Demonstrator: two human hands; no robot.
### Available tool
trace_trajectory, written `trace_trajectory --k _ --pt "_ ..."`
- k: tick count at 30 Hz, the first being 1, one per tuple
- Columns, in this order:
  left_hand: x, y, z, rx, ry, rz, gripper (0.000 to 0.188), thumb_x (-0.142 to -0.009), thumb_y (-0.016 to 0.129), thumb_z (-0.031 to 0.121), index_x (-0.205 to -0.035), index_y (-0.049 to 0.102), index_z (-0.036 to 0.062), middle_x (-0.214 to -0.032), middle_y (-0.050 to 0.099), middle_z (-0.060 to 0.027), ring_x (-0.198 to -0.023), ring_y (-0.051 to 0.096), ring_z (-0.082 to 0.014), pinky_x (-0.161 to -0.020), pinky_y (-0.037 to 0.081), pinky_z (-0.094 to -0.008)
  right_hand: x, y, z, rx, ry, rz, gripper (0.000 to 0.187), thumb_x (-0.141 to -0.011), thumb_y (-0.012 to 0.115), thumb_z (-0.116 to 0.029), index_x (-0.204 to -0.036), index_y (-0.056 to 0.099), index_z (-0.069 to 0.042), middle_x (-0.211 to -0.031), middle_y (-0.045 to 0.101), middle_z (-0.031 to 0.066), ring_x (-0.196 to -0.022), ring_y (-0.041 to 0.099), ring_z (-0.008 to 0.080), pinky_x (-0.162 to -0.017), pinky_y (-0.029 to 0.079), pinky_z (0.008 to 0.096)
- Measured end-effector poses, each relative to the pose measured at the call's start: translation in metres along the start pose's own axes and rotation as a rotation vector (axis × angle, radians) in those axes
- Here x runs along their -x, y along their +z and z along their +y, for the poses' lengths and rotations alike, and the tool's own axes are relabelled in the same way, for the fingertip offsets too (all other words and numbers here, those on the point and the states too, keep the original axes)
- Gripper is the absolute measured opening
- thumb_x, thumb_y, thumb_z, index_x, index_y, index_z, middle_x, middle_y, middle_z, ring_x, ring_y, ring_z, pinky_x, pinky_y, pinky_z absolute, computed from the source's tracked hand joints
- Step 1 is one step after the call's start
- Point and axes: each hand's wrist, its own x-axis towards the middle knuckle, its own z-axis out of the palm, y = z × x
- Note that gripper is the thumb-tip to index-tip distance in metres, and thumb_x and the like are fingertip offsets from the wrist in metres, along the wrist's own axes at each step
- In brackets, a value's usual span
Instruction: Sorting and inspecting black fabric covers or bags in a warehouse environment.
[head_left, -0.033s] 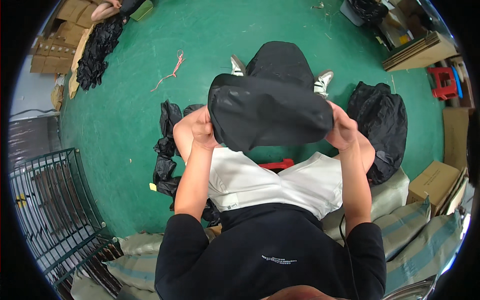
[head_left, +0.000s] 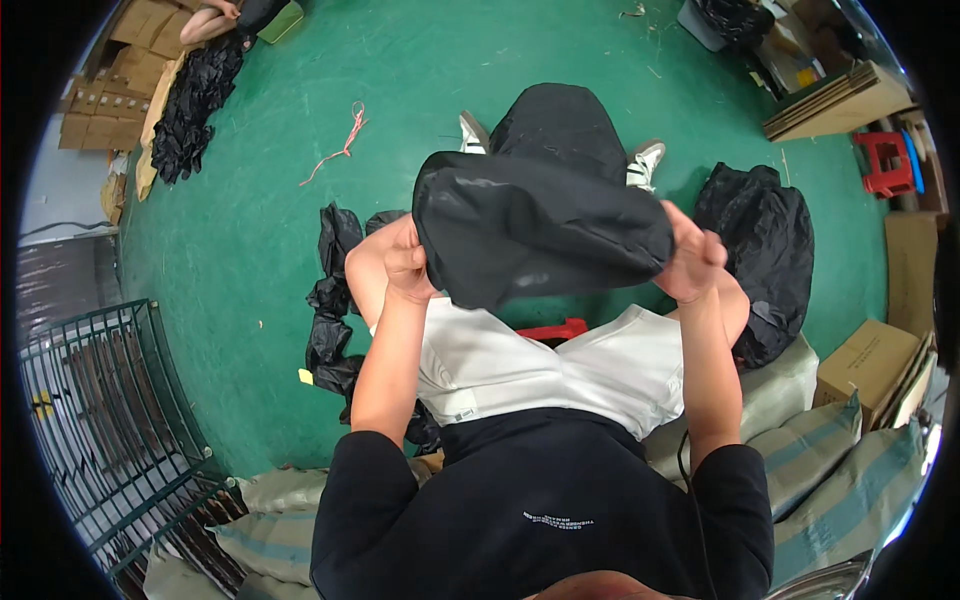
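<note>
A black, bag-like cloth cover (head_left: 535, 230) with rounded ends is stretched between my hands above my lap. My left hand (head_left: 408, 268) is closed on its left end, the thumb showing at the edge. At the right end, my right hand (head_left: 690, 265) grips the cloth; its fingers are slightly blurred and some are hidden behind the cover. Just beyond, a second rounded black cloth piece (head_left: 560, 125) sits between my shoes, its near part hidden by the one I hold. A red object (head_left: 555, 328) shows partly below the cover, between my thighs.
Crumpled black bags (head_left: 335, 290) lie by my left leg, and a full black bag (head_left: 757, 262) stands on the right. Pink string (head_left: 350, 135) is on the green floor. Woven sacks (head_left: 265, 540) and a metal rack (head_left: 105, 400) are nearby. Another person's leg (head_left: 205, 25) shows far left.
The held cover has shifted and tilted slightly, its right end lower and its folds changed. My right hand's fingers have moved a little; my left hand keeps its grip.
</note>
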Motion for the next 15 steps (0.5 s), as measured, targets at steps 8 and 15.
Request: trace_trajectory --k 8,15 --pt "-0.008 -0.024 -0.029 0.142 0.100 0.522 0.055 -0.090 0.059 0.015 -0.139 0.040 -0.0019 -0.133 0.054 -0.0198 -0.118 0.057 -0.0339 -0.103 0.045 -0.0491 -0.001 0.022 0.011 0.005 -0.079 0.271 0.085 -0.062 0.063 -0.001 -0.141 0.032 0.003 -0.132 0.054 0.0139 -0.120 0.055 0.0277 -0.106 0.042 0.0399" --pt "-0.014 -0.005 -0.055 0.112 -0.138 0.536 0.055 -0.089 0.065 0.022 -0.138 0.046 0.0056 -0.135 0.055 -0.0118 -0.127 0.050 -0.0297 -0.109 0.035 -0.0479 -0.011 0.016 0.027 -0.272 -0.064 0.371 0.072 -0.068 0.052 0.002 -0.139 0.039 0.001 -0.131 0.054 0.0170 -0.118 0.056 0.0333 -0.104 0.045 0.0444"
